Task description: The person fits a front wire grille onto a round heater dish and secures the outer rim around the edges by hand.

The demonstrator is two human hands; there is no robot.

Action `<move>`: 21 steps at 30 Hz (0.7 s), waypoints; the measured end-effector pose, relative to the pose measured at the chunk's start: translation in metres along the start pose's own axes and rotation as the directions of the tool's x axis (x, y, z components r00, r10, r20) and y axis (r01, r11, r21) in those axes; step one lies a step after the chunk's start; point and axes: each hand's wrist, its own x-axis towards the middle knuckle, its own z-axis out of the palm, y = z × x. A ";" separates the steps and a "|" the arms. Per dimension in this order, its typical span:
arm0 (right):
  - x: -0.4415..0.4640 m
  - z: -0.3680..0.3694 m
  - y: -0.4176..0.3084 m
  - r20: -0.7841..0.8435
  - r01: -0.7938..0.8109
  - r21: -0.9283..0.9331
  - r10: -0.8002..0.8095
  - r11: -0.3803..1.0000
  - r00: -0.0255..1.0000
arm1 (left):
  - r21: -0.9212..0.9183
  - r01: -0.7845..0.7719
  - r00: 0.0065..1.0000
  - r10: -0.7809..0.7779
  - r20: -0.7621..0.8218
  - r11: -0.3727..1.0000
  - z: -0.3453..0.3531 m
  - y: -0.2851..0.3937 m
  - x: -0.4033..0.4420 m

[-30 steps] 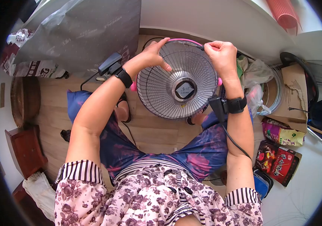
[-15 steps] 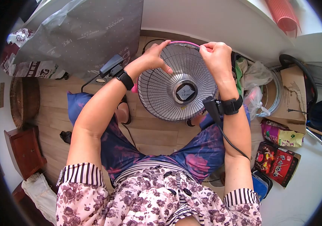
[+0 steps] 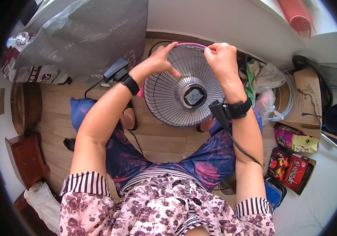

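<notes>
A round, fan-like appliance with a domed wire grille (image 3: 162, 96) stands between my knees. Its hub carries a dark badge (image 3: 195, 96) with a silver ring, and a pink rim (image 3: 193, 44) shows along the top edge. My left hand (image 3: 161, 61) spans the upper left edge, index finger at the top and thumb on the front wires. At the upper right edge my right hand (image 3: 221, 59) is closed in a pinch on the pink rim. Its fingertips partly hide what lies between them. Both wrists wear black straps with a device and cable.
A big grey bag (image 3: 97, 43) leans at the back left. On the right are plastic bags (image 3: 269, 78), coiled wire, torn cardboard (image 3: 307, 94) and a red box (image 3: 290, 170). A wooden cabinet (image 3: 26, 159) and a round basket (image 3: 26, 108) are on the left.
My right hand has shifted slightly left along the rim, still pinched. My left hand stays in place on the grille.
</notes>
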 end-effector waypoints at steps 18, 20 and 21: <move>-0.044 0.022 0.004 -0.086 0.247 -0.159 -0.263 0.956 0.961 | -0.002 -0.004 1.000 0.004 -0.005 1.000 0.000 -0.002 0.002; -0.044 0.022 0.004 -0.083 0.253 -0.167 -0.269 0.953 0.960 | -0.019 -0.008 1.000 0.008 -0.009 1.000 0.000 -0.003 0.001; -0.044 0.022 0.004 -0.083 0.260 -0.168 -0.276 0.951 0.957 | -0.029 -0.018 1.000 0.017 -0.017 0.999 0.001 -0.003 0.001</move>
